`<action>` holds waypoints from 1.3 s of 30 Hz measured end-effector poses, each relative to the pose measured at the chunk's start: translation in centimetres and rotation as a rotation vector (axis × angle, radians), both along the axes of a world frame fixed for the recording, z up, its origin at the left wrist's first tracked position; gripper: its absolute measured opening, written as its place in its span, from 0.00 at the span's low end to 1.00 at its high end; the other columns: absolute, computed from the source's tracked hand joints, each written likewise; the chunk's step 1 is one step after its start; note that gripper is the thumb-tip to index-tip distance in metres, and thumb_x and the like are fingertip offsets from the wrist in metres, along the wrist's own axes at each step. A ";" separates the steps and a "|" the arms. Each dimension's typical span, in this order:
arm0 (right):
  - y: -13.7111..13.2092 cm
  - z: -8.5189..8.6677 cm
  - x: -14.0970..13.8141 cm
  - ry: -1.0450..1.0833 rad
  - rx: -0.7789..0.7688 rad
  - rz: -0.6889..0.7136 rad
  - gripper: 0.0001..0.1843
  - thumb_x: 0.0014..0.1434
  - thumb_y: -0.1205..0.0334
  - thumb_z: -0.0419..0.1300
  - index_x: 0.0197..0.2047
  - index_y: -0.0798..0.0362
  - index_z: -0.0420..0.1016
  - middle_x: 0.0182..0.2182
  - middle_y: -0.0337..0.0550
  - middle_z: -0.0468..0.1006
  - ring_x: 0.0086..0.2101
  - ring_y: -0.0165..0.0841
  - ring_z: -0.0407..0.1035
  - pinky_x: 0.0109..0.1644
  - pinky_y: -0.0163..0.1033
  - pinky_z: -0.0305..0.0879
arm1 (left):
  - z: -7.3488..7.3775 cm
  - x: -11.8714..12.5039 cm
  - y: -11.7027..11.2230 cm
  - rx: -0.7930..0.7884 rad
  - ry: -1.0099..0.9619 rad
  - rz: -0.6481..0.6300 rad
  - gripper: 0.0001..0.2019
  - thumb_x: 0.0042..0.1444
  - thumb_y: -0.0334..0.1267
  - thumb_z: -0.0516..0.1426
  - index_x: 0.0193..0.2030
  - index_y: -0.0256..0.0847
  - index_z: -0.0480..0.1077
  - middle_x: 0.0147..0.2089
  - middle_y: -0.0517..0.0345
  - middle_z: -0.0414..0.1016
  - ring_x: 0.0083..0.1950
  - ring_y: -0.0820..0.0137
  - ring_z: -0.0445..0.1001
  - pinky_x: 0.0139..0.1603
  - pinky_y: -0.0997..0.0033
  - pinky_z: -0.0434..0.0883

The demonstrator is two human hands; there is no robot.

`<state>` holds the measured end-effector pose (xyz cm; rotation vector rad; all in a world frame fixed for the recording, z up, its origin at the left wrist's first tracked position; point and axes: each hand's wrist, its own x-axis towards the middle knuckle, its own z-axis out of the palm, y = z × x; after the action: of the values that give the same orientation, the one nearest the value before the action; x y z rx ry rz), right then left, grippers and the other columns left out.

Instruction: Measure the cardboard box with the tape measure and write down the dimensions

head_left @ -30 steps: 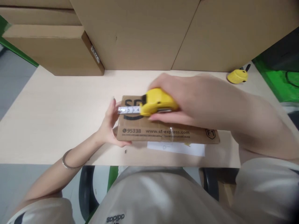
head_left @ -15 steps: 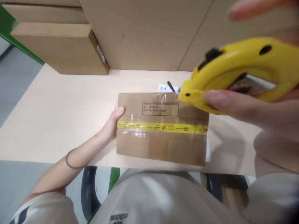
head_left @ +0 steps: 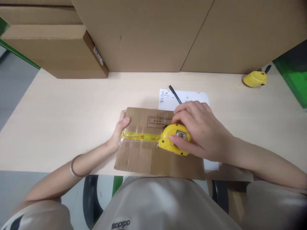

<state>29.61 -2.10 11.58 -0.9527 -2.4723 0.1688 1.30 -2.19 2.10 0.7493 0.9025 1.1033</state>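
A flat brown cardboard parcel sealed with a yellow tape strip lies on the light wooden table at its near edge. My left hand grips the parcel's left end, thumb on top. My right hand is closed round a yellow tape measure and presses it on top of the parcel, near the middle of the yellow strip. No measuring blade shows drawn out.
A white sheet of paper with a black pen lies just behind the parcel. A second yellow tape measure rests at the far right. Large cardboard boxes stand along the back and left. A green bin is at the right.
The parcel was turned from standing on its edge to lying flat, taped face up. My right hand lifted the tape measure towards the camera, then set it down on the parcel's top.
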 end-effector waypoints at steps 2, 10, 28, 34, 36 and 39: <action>1.9 0.2 0.9 0.097 -0.104 -0.121 0.19 0.74 0.42 0.53 0.43 0.50 0.68 0.40 0.49 0.78 0.41 0.42 0.73 0.44 0.49 0.68 | -0.1 0.4 0.4 0.035 0.011 0.028 0.26 0.51 0.58 0.70 0.49 0.45 0.74 0.54 0.53 0.79 0.55 0.54 0.78 0.50 0.55 0.80; 11.1 -4.7 2.9 -0.195 -0.675 -0.600 0.25 0.68 0.46 0.61 0.25 0.48 0.59 0.25 0.47 0.69 0.36 0.48 0.71 0.49 0.54 0.64 | 0.4 0.5 1.4 0.156 0.002 -0.003 0.23 0.51 0.54 0.72 0.48 0.45 0.76 0.44 0.56 0.78 0.42 0.63 0.76 0.39 0.64 0.77; 15.4 -9.9 0.0 0.559 -1.053 -0.147 0.21 0.57 0.47 0.73 0.30 0.50 0.69 0.21 0.40 0.77 0.17 0.27 0.66 0.17 0.32 0.56 | -1.2 1.0 -0.1 0.361 0.051 0.017 0.21 0.64 0.57 0.61 0.56 0.48 0.76 0.53 0.50 0.78 0.48 0.56 0.77 0.42 0.56 0.78; 15.4 -10.1 -0.4 0.557 -1.071 -0.137 0.22 0.46 0.63 0.80 0.27 0.51 0.68 0.18 0.34 0.74 0.18 0.24 0.67 0.19 0.29 0.61 | -0.9 1.3 -0.1 0.372 0.038 0.039 0.20 0.65 0.57 0.60 0.56 0.47 0.76 0.54 0.50 0.77 0.49 0.56 0.76 0.43 0.55 0.78; 15.5 -10.3 -0.5 0.561 -1.079 -0.148 0.22 0.48 0.59 0.80 0.26 0.52 0.69 0.18 0.36 0.75 0.19 0.25 0.68 0.20 0.30 0.64 | -0.7 1.3 -0.1 0.371 0.028 0.030 0.20 0.65 0.57 0.60 0.56 0.49 0.76 0.53 0.51 0.77 0.48 0.56 0.76 0.42 0.55 0.78; 15.4 -10.5 -0.7 0.563 -1.078 -0.170 0.23 0.50 0.56 0.81 0.26 0.52 0.69 0.18 0.37 0.74 0.19 0.24 0.65 0.20 0.31 0.63 | -0.8 1.3 -0.2 0.358 0.017 0.050 0.19 0.66 0.56 0.61 0.56 0.49 0.76 0.54 0.51 0.76 0.49 0.56 0.76 0.42 0.55 0.78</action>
<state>28.94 13.30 1.09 -1.2489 -1.6657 1.5680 2.65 -2.44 1.32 1.0346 0.7493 1.3232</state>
